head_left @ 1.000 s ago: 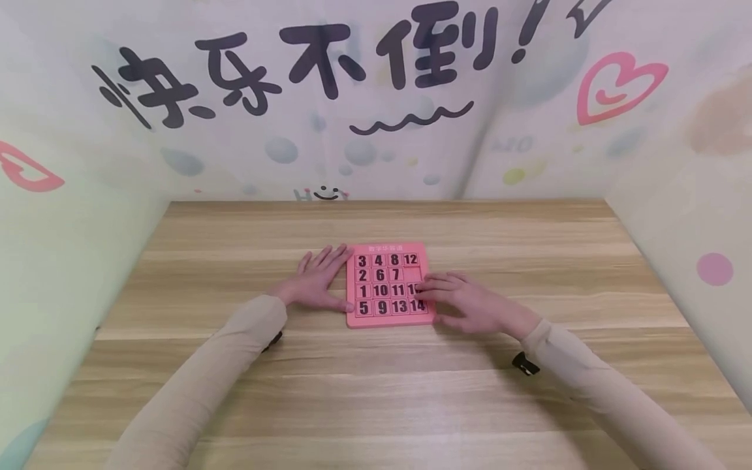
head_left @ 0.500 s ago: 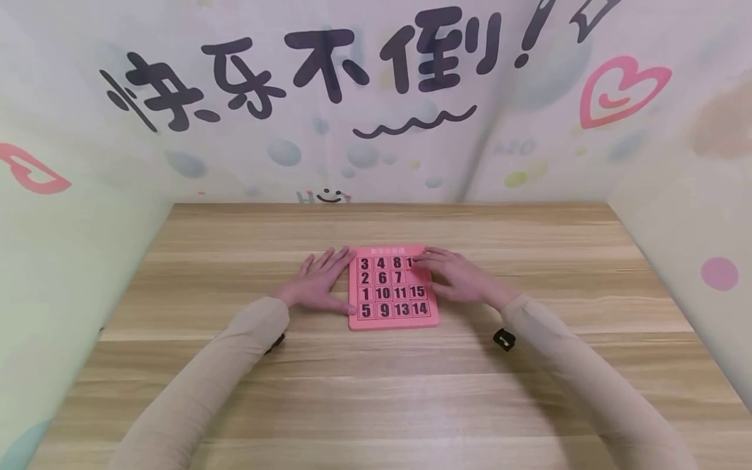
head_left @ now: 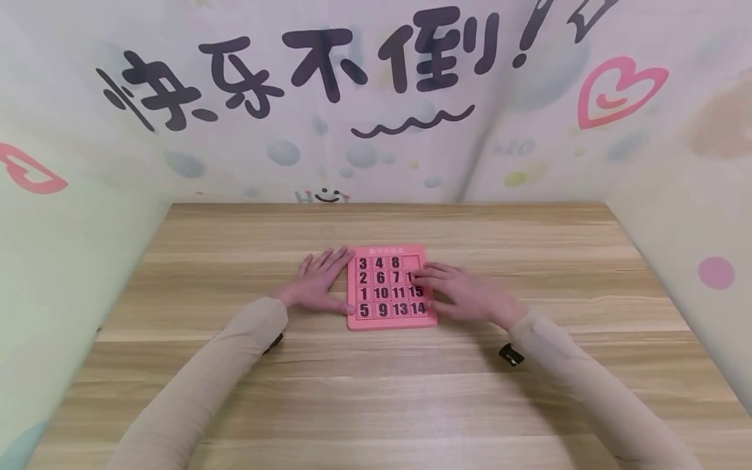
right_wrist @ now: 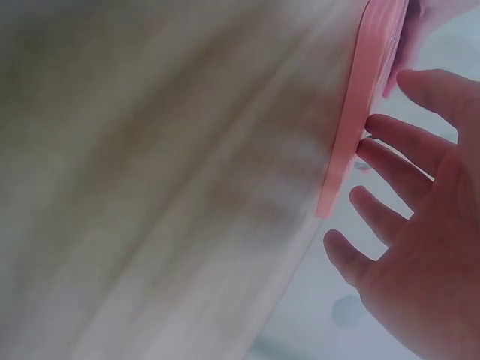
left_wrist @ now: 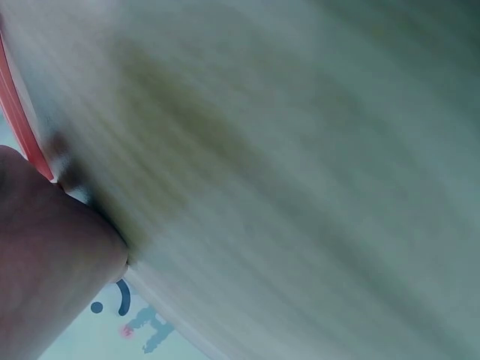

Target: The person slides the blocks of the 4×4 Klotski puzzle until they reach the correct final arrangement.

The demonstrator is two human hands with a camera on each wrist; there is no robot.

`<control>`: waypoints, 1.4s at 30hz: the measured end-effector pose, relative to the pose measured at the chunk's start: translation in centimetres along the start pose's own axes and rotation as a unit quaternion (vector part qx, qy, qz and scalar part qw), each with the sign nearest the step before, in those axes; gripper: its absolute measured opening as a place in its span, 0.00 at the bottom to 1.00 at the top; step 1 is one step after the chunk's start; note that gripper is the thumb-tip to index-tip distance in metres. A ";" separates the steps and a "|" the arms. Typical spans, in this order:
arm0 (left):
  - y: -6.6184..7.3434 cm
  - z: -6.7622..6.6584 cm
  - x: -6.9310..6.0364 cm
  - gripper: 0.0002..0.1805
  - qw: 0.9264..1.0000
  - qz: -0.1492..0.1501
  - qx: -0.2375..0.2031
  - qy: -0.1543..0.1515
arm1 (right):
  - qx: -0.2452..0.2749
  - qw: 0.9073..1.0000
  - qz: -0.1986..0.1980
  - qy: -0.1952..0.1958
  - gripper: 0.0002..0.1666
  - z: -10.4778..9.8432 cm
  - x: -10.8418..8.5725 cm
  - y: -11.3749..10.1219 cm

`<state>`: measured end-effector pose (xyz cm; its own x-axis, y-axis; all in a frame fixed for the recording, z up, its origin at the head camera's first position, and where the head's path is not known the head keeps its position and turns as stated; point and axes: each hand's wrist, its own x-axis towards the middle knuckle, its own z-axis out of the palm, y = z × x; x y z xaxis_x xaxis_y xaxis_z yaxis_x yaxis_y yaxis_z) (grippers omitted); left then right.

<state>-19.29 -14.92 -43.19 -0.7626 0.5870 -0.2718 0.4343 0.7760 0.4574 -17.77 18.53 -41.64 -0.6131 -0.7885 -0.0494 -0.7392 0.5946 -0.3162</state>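
Note:
A pink number puzzle board [head_left: 392,323] lies flat on the table, with numbered tiles in four rows; the vacant slot [head_left: 410,262] is at its top right corner. My left hand [head_left: 315,284] is spread along the board's left edge, thumb near the lower left and fingertips at the upper left. From the right side, my right hand [head_left: 467,292] reaches over the board, fingertips on the partly covered tile right of the 7. In the right wrist view the right hand [right_wrist: 427,202] has its fingers loosely spread beside the board's edge [right_wrist: 347,142].
The wooden table [head_left: 376,405] spreads around the board. A printed white wall [head_left: 247,150] rises at its back, with pale walls on both sides. A black strap piece [head_left: 511,354] shows at the right wrist.
My right hand went up to the top right tile, then back down; that 12 tile slid down one row, leaving the corner slot vacant. My left hand stayed at the board's left edge.

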 end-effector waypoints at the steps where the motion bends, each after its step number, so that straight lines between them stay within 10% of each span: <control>1: -0.1 0.0 0.0 0.66 1.000 0.001 0.001 0.002 | -0.002 1.000 -0.004 0.001 0.31 0.0 -0.1 -0.2; 21: 0.5 0.0 0.0 0.64 1.000 -0.001 0.002 -0.004 | -0.008 1.000 0.024 -0.009 0.30 -0.4 4.4 -1.3; 42: 0.2 -0.3 -0.2 0.64 1.000 -0.001 0.010 0.001 | 0.005 0.999 0.050 0.004 0.30 -0.9 2.8 -0.3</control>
<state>-19.19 -14.89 -42.82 -0.7641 0.5855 -0.2709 0.4430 0.7814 0.4394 -19.49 16.31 -40.85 -0.6856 -0.7242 -0.0736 -0.6719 0.6685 -0.3187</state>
